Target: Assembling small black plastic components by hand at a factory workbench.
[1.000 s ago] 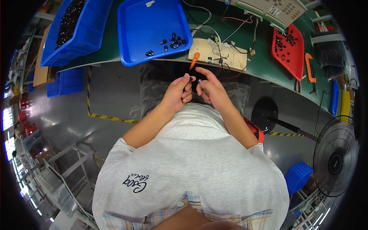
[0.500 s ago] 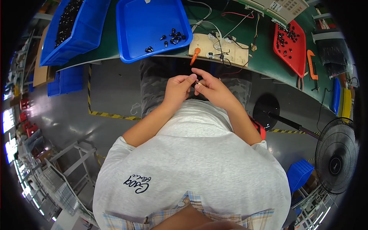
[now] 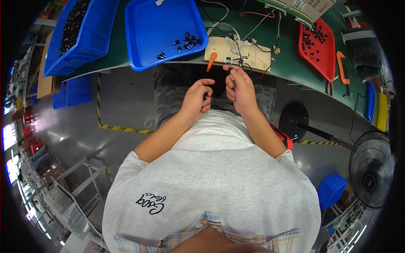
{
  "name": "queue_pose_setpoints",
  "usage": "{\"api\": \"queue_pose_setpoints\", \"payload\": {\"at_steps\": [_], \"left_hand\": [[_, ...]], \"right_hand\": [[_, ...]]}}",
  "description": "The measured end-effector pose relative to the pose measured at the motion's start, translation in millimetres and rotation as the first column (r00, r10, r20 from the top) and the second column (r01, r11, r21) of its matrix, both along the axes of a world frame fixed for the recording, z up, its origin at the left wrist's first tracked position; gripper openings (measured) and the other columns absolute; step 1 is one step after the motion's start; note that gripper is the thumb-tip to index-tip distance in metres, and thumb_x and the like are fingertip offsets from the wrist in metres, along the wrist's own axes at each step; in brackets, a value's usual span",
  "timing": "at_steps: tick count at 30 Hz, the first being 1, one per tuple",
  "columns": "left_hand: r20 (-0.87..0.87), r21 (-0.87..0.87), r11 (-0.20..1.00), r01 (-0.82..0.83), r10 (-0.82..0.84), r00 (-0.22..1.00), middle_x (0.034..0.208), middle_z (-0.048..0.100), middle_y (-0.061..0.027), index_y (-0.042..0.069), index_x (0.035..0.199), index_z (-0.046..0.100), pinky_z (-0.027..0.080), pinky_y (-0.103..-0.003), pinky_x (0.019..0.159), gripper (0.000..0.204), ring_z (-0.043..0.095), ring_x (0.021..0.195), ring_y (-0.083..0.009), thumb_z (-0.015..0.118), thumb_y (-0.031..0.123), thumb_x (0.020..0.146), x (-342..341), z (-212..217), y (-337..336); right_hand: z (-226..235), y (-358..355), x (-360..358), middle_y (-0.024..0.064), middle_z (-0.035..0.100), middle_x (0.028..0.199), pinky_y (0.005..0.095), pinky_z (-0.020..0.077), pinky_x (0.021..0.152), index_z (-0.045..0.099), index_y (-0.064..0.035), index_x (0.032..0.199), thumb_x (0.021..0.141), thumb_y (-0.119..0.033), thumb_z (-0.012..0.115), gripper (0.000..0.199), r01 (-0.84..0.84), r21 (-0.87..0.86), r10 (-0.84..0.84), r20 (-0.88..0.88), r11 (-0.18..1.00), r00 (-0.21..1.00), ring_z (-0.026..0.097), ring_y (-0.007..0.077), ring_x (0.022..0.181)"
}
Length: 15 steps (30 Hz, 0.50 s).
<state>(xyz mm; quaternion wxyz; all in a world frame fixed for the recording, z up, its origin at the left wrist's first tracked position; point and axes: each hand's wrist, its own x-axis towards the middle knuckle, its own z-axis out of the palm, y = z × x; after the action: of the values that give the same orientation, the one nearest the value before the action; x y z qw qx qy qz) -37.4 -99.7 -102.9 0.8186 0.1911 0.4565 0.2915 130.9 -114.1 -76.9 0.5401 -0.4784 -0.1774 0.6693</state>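
Observation:
My right hand [image 3: 242, 93] is raised at the table's front edge, thumb and fingers pinched on a small dark part with a pale tip [image 3: 230, 71]. That part points at a small black-topped fitting [image 3: 228, 60] on the wooden board [image 3: 263, 55]; whether they touch I cannot tell. Above my lap, my left hand [image 3: 196, 101] is curled with its index finger stretched toward the right. Something dark shows between its lower fingers, too small to name. An orange-handled tool [image 3: 211, 61] stands at the board's left end.
A blue tray [image 3: 145, 62] holds several small black parts; a red tray [image 3: 328, 69] at the right holds more. At far left stands a deep blue bin [image 3: 90, 38] full of black pieces. Wires run from the board to a beige instrument [image 3: 310, 8]. An orange clamp [image 3: 342, 69] lies at right.
My hands were together over my lap and have parted. The right has moved forward to the board with the small part; the left has curled and stayed back.

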Motion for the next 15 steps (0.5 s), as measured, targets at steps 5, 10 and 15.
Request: {"api": "queue_pose_setpoints", "payload": {"at_steps": [5,10,15], "left_hand": [[0.074,0.013,0.999,0.033,-0.033,0.997,0.076,0.048,-0.001,0.007,0.12,0.05,0.029,-0.022,0.04,0.021,0.035,0.047,-0.0063,0.047,0.016,0.102,1.2,-4.9,-0.1],[0.054,0.032,0.999,0.03,-0.032,0.998,0.07,0.047,0.0003,0.008,0.114,0.052,0.029,-0.022,0.039,0.02,0.034,0.046,-0.006,0.048,0.025,0.104,2.2,-5.6,3.1],[0.043,-0.042,0.999,0.016,-0.015,0.999,0.059,0.042,0.0008,0.008,0.096,0.051,0.026,-0.024,0.037,0.035,0.031,0.041,-0.0073,0.046,0.041,0.105,3.0,-1.5,3.3]], "right_hand": [[0.9,0.7,2.6,-0.0038,0.042,0.066,0.0201,0.0243,0.039,0.055,-0.0064,0.119,0.102,-0.022,0.045,0.024,-0.015,-0.026,0.014,-0.052,1.0,0.999,0.032,0.0045,0.045],[-3.0,2.6,1.1,-0.0038,0.042,0.066,0.0201,0.025,0.039,0.055,-0.0065,0.119,0.102,-0.021,0.045,0.024,-0.021,-0.038,0.019,-0.07,0.999,0.997,0.033,0.0045,0.046],[5.1,4.8,-8.5,-0.0032,0.04,0.067,0.0219,0.0244,0.04,0.053,-0.0084,0.117,0.103,-0.023,0.043,0.022,0.082,-0.13,-0.121,-0.327,0.988,0.937,0.031,0.0067,0.047]]}}
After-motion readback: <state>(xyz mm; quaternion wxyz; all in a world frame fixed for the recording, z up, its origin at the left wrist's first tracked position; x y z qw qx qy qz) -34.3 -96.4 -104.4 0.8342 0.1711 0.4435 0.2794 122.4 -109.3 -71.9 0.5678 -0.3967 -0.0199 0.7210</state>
